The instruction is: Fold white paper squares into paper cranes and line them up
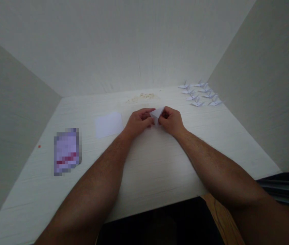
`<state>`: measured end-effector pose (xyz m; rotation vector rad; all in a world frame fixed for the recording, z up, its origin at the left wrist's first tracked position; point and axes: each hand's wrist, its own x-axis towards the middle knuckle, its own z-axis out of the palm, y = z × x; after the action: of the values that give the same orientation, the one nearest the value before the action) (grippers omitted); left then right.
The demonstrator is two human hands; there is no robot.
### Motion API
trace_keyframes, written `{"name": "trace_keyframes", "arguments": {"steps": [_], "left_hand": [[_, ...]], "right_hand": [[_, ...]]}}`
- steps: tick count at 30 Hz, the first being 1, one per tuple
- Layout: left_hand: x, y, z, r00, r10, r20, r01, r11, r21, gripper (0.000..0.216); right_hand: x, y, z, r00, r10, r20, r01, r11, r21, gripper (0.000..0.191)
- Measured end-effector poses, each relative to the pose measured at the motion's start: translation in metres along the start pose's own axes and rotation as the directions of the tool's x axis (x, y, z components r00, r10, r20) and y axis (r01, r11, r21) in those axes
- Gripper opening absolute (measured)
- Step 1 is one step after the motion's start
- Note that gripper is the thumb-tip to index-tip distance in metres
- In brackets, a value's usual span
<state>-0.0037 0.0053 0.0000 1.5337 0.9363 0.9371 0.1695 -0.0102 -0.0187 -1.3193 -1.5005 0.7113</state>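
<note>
Between my two hands, over the middle of the table, is a small piece of folded white paper (157,113) with a pointed top. My left hand (140,120) grips its left side with fingers and thumb. On the other side, my right hand (171,119) pinches the right edge, its fingers curled. The paper's lower part is partly hidden by the fingers. A stack or sheet of flat white paper (109,125) lies just left of my left hand. Several folded white paper cranes (197,94) stand in rows at the back right.
A pixelated purple object with a red band (67,149) lies on the white table (154,177) at the left, near a tiny red spot (39,146). Pale walls enclose the table's back and sides. Brownish marks (144,97) show near the back wall.
</note>
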Motion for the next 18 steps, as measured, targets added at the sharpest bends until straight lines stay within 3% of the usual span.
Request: {"name": "trace_keyframes", "arguments": {"steps": [5,10,15,18], "left_hand": [[0.0012,0.0009,-0.0002,0.99,-0.014,-0.139,0.017,1.0,0.019,0.019],[0.0015,0.0011,-0.0025,0.987,-0.075,-0.141,0.066,0.995,-0.073,0.024],[0.0034,-0.0027,-0.0049,0.98,-0.124,-0.156,0.096,0.979,-0.179,0.027],[0.0032,-0.003,-0.005,0.979,-0.126,-0.159,0.086,0.968,-0.236,0.026]], "right_hand": [[-0.001,-0.0006,0.0003,1.0,0.0,-0.003,0.0,0.997,0.071,0.009],[-0.0017,0.0001,0.0003,0.998,0.008,-0.055,-0.003,0.996,0.09,0.016],[-0.0009,-0.0024,-0.0018,0.998,-0.058,-0.01,0.059,0.99,0.126,0.007],[0.0001,-0.0071,-0.0045,0.999,-0.025,0.027,0.02,0.982,0.189,0.015]]}}
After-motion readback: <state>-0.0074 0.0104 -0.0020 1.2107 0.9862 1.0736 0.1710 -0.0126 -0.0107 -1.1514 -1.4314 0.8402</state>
